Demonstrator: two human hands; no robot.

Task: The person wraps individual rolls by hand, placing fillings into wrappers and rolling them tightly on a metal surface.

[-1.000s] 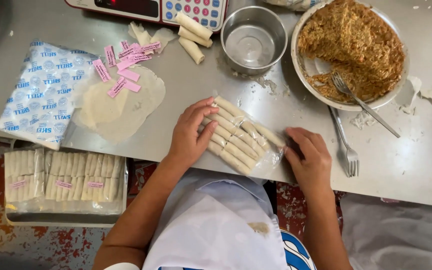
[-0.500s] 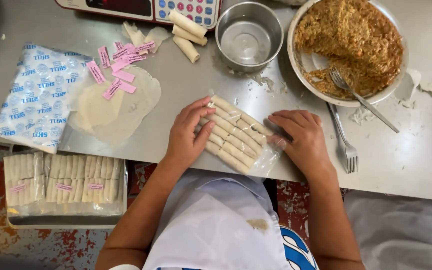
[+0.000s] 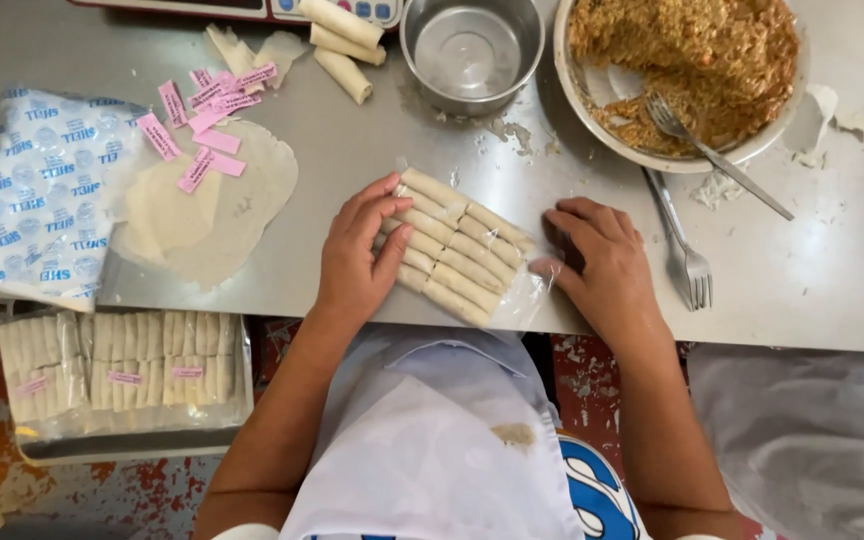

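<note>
A clear plastic bag of several pale spring rolls (image 3: pixel 462 250) lies slanted on the steel table (image 3: pixel 352 150) near its front edge. My left hand (image 3: pixel 357 255) rests flat on the bag's left end, fingers pressed against the rolls. My right hand (image 3: pixel 602 265) sits at the bag's open right end, its thumb and fingers pinching the loose clear plastic there.
Round wrappers (image 3: pixel 207 215) with pink paper labels (image 3: pixel 207 110) lie at left, beside a blue-printed plastic pack (image 3: pixel 42 190). Three loose rolls (image 3: pixel 342 40), a steel cup (image 3: pixel 470 50), a bowl of brown filling (image 3: pixel 692 70) with a fork, and a second fork (image 3: pixel 682 250) stand behind. Bagged rolls (image 3: pixel 117 370) fill a tray below.
My right hand has slid left along the table to the bag's open end and taken hold of the loose plastic. The left hand has stayed on the rolls.
</note>
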